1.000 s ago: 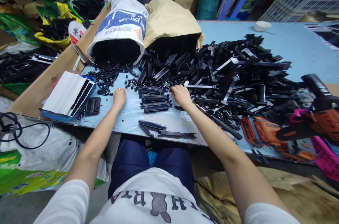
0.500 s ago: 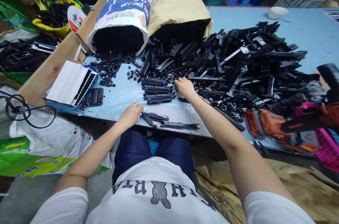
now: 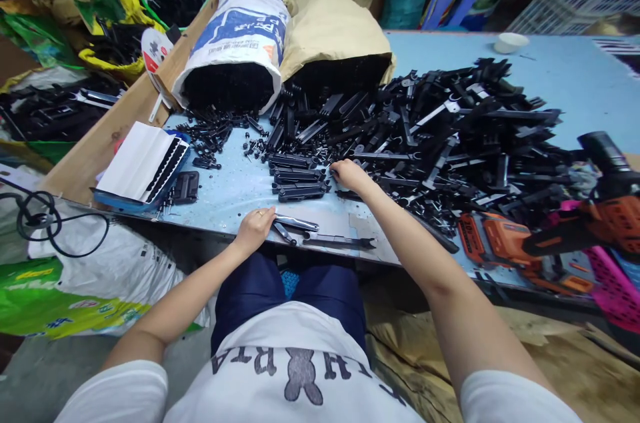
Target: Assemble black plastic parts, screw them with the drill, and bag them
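My left hand (image 3: 255, 228) rests at the near edge of the blue table (image 3: 230, 186), fingers curled on the end of a hinged black metal part (image 3: 300, 231) lying there. My right hand (image 3: 349, 174) reaches further in, fingers bent down and pinching among small bits at the edge of a big heap of black plastic and metal parts (image 3: 440, 129); what it pinches is too small to name. Between the hands lies a neat stack of black bars (image 3: 299, 177).
Two open sacks, one white-and-blue (image 3: 235, 43) and one tan (image 3: 333, 33), lie at the back spilling black parts. A white-and-blue box (image 3: 143, 166) sits left. An orange power drill (image 3: 545, 236) lies right. A white cup (image 3: 510, 42) stands far back.
My left hand came back from the small parts near the sacks to the hinged part at the table's near edge. My right hand stayed at the heap's edge.
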Demonstrator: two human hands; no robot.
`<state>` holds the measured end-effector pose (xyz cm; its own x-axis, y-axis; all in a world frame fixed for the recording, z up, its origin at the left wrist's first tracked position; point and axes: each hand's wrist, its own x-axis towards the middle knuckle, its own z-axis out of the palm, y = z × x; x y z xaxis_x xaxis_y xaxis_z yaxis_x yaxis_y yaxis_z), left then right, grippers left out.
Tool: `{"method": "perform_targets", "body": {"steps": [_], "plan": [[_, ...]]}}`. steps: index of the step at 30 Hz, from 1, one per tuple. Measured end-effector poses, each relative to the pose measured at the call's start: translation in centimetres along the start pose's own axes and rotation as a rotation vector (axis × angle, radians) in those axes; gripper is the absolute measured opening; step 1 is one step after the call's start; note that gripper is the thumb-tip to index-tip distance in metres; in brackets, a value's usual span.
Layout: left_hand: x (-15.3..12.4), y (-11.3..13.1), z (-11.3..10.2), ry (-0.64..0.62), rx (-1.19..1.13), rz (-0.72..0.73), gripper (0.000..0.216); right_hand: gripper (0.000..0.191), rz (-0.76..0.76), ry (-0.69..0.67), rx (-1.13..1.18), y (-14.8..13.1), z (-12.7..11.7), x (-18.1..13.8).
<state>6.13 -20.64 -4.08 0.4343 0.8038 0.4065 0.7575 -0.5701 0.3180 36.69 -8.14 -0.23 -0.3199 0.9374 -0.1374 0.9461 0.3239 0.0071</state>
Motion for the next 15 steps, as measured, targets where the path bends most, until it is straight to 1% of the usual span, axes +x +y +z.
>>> {"method": "perform_targets", "body": {"steps": [4,7,12,15], "plan": [[-0.6,0.3,1.0,0.129,-0.053,-0.076,0.028,0.035,-0.029,-0.006,-0.012,0.1,0.1,-0.8],[-0.7,0.7,1.4,0.181,-0.062,-0.092,0.027,0.033,-0.034,-0.004,-0.088,0.1,0.1,-1.4],[-0.7,1.2,1.5,0.186,-0.068,-0.120,0.028,0.030,0.012,0.034,-0.170,0.2,-0.1,-1.7],[-0.8,1.1,1.3,0.140,-0.047,-0.086,0.030,0.030,0.023,0.017,-0.189,-0.1,-0.3,-1.7]]}}
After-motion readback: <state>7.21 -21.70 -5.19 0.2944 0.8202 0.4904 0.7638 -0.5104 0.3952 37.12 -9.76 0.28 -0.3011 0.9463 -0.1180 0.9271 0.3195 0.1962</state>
